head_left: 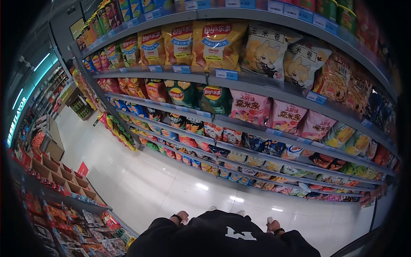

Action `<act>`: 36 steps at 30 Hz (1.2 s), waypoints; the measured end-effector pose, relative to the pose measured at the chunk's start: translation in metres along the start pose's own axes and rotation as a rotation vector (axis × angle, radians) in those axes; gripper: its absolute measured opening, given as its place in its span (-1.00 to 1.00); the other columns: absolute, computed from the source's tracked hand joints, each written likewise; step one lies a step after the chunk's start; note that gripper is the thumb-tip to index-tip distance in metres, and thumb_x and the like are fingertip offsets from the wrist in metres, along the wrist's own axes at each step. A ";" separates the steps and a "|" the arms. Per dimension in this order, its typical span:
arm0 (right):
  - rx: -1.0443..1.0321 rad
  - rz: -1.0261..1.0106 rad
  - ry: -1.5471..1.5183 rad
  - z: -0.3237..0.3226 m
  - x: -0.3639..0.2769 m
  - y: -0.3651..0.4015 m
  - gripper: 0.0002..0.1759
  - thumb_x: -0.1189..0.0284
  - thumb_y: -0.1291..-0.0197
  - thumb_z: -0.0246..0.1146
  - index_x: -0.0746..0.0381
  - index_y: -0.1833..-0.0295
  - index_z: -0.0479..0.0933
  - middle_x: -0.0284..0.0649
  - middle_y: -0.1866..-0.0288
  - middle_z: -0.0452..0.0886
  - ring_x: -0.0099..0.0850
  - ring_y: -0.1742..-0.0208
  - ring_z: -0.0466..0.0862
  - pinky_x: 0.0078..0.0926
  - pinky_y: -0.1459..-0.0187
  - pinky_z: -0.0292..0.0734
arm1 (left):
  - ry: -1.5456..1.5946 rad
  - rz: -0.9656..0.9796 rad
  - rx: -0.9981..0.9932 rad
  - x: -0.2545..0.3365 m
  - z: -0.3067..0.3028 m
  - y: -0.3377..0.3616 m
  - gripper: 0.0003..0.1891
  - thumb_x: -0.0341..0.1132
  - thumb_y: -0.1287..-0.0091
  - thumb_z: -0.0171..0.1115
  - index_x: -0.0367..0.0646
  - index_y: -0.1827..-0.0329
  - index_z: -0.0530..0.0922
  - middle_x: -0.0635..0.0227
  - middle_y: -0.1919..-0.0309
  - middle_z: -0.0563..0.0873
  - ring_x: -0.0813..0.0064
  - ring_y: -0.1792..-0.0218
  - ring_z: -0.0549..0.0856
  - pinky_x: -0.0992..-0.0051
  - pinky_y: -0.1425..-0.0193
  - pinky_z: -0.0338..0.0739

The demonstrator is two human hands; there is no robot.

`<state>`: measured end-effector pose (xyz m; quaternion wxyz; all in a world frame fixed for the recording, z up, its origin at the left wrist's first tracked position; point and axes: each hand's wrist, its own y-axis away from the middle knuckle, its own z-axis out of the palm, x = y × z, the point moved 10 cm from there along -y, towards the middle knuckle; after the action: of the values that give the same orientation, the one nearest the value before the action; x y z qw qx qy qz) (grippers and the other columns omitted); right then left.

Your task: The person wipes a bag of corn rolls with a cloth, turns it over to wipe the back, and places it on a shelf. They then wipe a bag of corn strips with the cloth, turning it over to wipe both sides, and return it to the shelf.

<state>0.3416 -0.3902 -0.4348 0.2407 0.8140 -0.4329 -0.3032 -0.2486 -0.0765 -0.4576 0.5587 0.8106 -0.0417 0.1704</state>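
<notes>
Watching through the head camera, I find both hands low beside the black top point(222, 233), wrists banded in dark. The left grip point(183, 215) looks loosely curled, but I cannot tell whether it is closed on anything; the right grip point(273, 225) has something pale at its fingers, and whether that is a small object or just a lit thumb I can't make out. Ahead of both grips, across the pale floor point(141, 184), the lower snack bags point(235, 176) are the nearest stock in front, well apart from either hand. Farther up, pink bags point(250, 105), green Lay's bags point(216, 100) and yellow Lay's bags point(216, 45) fill higher shelves. Left of the left grip, hanging low, are small packets point(92, 240). My worry is that side: a careless swing or backward step could snag the left sleeve point(154, 231) on them, since it sits close by in view. The bags stand packed together, so pulling one roughly could drag its neighbours off the shelf edge. If the right grip does hold something, reaching without securing it could drop it onto that glossy floor.
</notes>
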 end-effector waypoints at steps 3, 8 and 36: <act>0.096 0.040 -0.079 -0.028 -0.007 -0.009 -0.36 0.02 -0.11 0.48 0.45 0.06 0.70 0.21 0.06 0.77 0.10 -0.03 0.79 -0.08 -0.12 0.69 | 0.071 0.037 0.036 0.018 -0.017 -0.024 -0.71 -0.31 -0.55 0.01 -0.18 0.22 0.69 0.33 0.32 0.82 0.48 0.40 0.82 0.43 0.46 0.62; 0.278 -0.047 -0.156 -0.074 -0.023 -0.023 -0.43 0.08 -0.13 0.48 0.42 0.04 0.68 0.20 0.05 0.77 0.12 -0.03 0.77 -0.06 -0.12 0.68 | 0.256 -0.028 0.128 0.078 -0.042 -0.008 -0.70 -0.25 -0.50 0.04 -0.22 0.23 0.69 0.28 0.28 0.83 0.44 0.34 0.85 0.39 0.40 0.65; 1.407 -1.155 -0.438 -0.623 -0.495 0.297 -0.54 0.21 -0.23 0.54 0.31 0.01 0.53 0.00 0.09 0.69 0.00 0.07 0.71 -0.15 0.03 0.59 | 0.218 1.758 0.655 0.716 -0.311 0.509 -0.73 -0.34 -0.54 0.22 -0.28 -0.20 0.64 0.26 0.00 0.78 0.47 -0.04 0.74 0.45 -0.19 0.59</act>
<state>0.3947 -0.0399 0.3374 -0.5820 0.7863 -0.0813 -0.1909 0.2201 0.1081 0.3262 -0.0245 0.5850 -0.5356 0.6085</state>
